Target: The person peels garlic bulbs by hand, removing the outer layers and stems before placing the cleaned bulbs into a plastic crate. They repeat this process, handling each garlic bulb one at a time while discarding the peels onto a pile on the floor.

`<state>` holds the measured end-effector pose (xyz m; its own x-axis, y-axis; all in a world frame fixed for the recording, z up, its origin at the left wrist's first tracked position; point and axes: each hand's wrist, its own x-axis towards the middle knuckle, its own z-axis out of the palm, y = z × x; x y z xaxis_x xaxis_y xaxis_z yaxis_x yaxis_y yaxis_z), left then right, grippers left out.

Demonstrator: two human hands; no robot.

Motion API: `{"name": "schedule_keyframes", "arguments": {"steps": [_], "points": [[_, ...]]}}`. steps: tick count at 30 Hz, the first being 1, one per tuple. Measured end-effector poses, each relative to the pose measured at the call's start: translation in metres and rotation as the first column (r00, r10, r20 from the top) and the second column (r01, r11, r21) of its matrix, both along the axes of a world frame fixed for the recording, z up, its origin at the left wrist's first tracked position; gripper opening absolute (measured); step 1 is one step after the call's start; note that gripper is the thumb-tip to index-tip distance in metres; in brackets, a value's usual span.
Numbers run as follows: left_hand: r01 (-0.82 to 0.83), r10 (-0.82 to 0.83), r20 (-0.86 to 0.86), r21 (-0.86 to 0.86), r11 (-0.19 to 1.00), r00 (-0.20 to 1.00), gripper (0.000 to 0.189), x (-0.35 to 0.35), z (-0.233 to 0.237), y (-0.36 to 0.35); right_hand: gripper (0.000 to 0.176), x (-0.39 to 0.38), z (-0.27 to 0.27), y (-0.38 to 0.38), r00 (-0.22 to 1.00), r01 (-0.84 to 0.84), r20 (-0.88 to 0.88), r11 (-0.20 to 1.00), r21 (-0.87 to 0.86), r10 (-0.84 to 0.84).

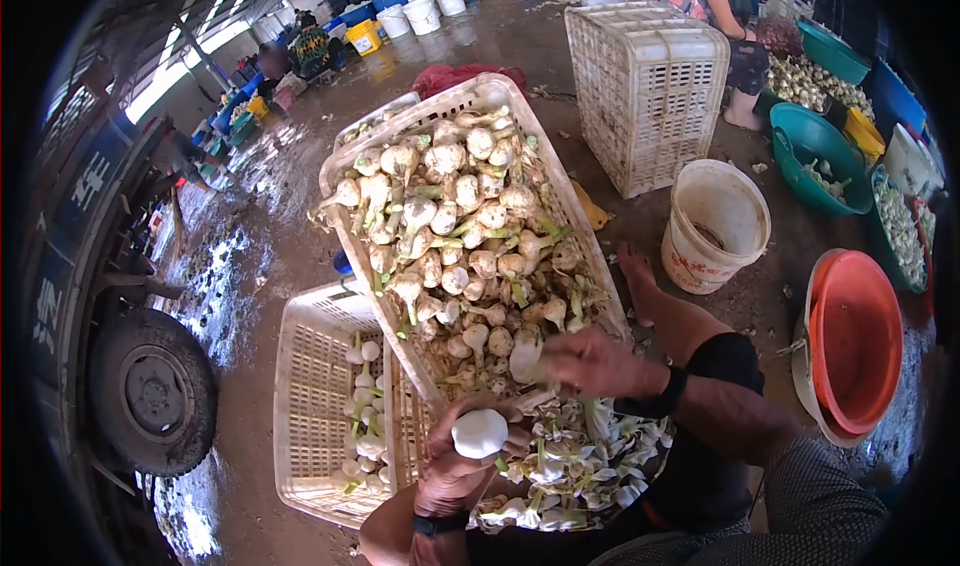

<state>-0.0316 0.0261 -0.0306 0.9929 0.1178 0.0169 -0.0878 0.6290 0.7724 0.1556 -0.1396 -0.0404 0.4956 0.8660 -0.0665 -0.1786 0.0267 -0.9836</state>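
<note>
A white, peeled garlic bulb [480, 433] is gripped in my left hand [452, 464], low in the middle of the head view. My right hand [590, 360], smeared by motion, has its fingers curled over the near right side of the crate. A pale blurred piece [525, 359] shows at its fingertips; I cannot tell what it is. Unpeeled garlic bulbs [455, 231] with cut green stems fill the tilted plastic crate [560, 181] before me. Stripped garlic skins [590, 461] lie heaped below my hands.
On the left, a second crate [310, 406] holds peeled garlic. An upright crate [650, 96], a white bucket [716, 226], red basin [855, 341] and green basin [820, 156] stand to the right. A vehicle wheel [152, 391] is at far left. A person [700, 6] sits behind the upright crate.
</note>
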Motion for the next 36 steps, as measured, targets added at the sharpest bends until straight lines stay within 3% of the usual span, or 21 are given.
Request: {"name": "schedule_keyframes", "arguments": {"steps": [1, 2, 4, 6, 8, 10, 11, 12, 14, 15, 17, 24, 26, 27, 28, 29, 30, 31, 32, 35, 36], "points": [[-0.003, 0.003, 0.001, 0.002, 1.0, 1.0, 0.063, -0.001, -0.005, 0.004, 0.019, -0.001, -0.016, 0.002, 0.937, -0.167, 0.319, 0.985, 0.049, 0.143], [-0.041, 0.041, -0.002, 0.005, 0.999, 0.999, 0.066, -0.004, -0.01, 0.01, 0.019, -0.005, -0.03, 0.002, 0.758, -0.335, 0.605, 0.941, 0.042, 0.242], [-0.118, 0.121, 0.026, -0.088, 0.989, 0.992, 0.071, -0.009, -0.004, 0.014, 0.012, -0.023, -0.037, -0.001, 0.616, -0.528, 0.654, 0.846, -0.072, 0.44], [-0.202, 0.312, 0.226, -0.405, 0.892, 0.923, 0.067, -0.015, -0.001, 0.023, 0.012, -0.041, -0.071, -0.008, 0.537, -0.531, 0.687, 0.829, -0.176, 0.49], [-0.18, 0.458, 0.39, -0.572, 0.801, 0.799, 0.066, -0.023, 0.001, 0.061, 0.012, -0.042, -0.081, -0.009, 0.453, -0.528, 0.706, 0.802, -0.279, 0.544], [-0.396, 0.669, 0.319, -0.608, 0.688, 0.671, 0.073, -0.028, 0.028, 0.066, 0.011, -0.033, -0.073, -0.007, 0.389, -0.432, 0.772, 0.84, -0.328, 0.502], [-0.443, 0.647, 0.355, -0.506, 0.74, 0.674, 0.078, -0.031, 0.028, 0.064, 0.015, -0.03, -0.064, -0.006, 0.363, -0.316, 0.767, 0.845, -0.432, 0.529], [-0.445, 0.651, 0.356, -0.51, 0.736, 0.67, 0.078, -0.03, 0.026, 0.063, 0.015, -0.021, -0.06, -0.002, 0.358, -0.318, 0.767, 0.842, -0.436, 0.532], [-0.301, 0.48, 0.433, -0.418, 0.857, 0.763, 0.078, -0.028, 0.022, 0.06, 0.018, -0.009, -0.055, 0.004, 0.307, -0.057, 0.837, 0.887, -0.458, 0.452], [-0.307, 0.454, 0.395, -0.381, 0.872, 0.798, 0.076, -0.026, 0.018, 0.056, 0.018, -0.003, -0.053, 0.007, 0.302, -0.059, 0.836, 0.884, -0.464, 0.459], [-0.337, 0.433, 0.343, -0.306, 0.89, 0.834, 0.073, -0.022, 0.015, 0.047, 0.021, 0.007, -0.05, 0.009, 0.332, 0.204, 0.911, 0.925, -0.321, 0.243], [-0.455, 0.461, 0.14, -0.072, 0.888, 0.877, 0.065, -0.016, 0.002, 0.036, 0.021, 0.009, -0.088, 0.024, 0.293, 0.273, 0.897, 0.87, -0.41, 0.331], [-0.428, 0.423, 0.064, 0.158, 0.89, 0.904, 0.064, -0.014, 0.0, 0.032, 0.02, 0.015, -0.087, 0.025, 0.412, 0.242, 0.875, 0.894, -0.376, 0.256], [-0.386, 0.392, -0.011, 0.158, 0.909, 0.92, 0.063, -0.013, 0.005, 0.03, 0.02, 0.016, -0.081, 0.026, 0.407, 0.239, 0.876, 0.896, -0.375, 0.258], [-0.391, 0.398, -0.01, 0.157, 0.907, 0.918, 0.063, -0.011, 0.01, 0.023, 0.022, 0.015, -0.071, 0.026, 0.567, 0.128, 0.799, 0.937, -0.324, 0.199], [-0.389, 0.448, -0.098, 0.355, 0.85, 0.889, 0.062, -0.007, 0.015, 0.013, 0.024, 0.012, -0.06, 0.025, 0.711, 0.026, 0.686, 0.968, -0.249, 0.157], [-0.351, 0.508, -0.174, 0.538, 0.767, 0.844, 0.062, -0.005, 0.016, 0.007, 0.024, 0.008, -0.047, 0.023, 0.709, 0.019, 0.686, 0.969, -0.248, 0.161], [-0.343, 0.495, -0.213, 0.497, 0.797, 0.842, 0.06, -0.003, 0.011, 0.008, 0.025, 0.001, -0.031, 0.021, 0.874, -0.137, 0.427, 0.962, -0.237, 0.23], [-0.345, 0.498, -0.212, 0.499, 0.795, 0.841, 0.06, -0.001, 0.012, 0.004, 0.027, -0.003, -0.019, 0.018, 0.944, -0.28, 0.13, 0.943, -0.178, 0.305], [-0.15, 0.187, -0.262, 0.155, 0.976, 0.947, 0.058, 0.0, -0.003, 0.002, 0.026, -0.011, -0.014, 0.016, 0.886, -0.411, 0.2, 0.908, -0.083, 0.419], [-0.148, 0.187, -0.266, 0.159, 0.976, 0.946, 0.058, -0.001, -0.004, 0.0, 0.025, -0.015, -0.016, 0.016, 0.857, -0.452, 0.249, 0.89, -0.054, 0.45]]}}
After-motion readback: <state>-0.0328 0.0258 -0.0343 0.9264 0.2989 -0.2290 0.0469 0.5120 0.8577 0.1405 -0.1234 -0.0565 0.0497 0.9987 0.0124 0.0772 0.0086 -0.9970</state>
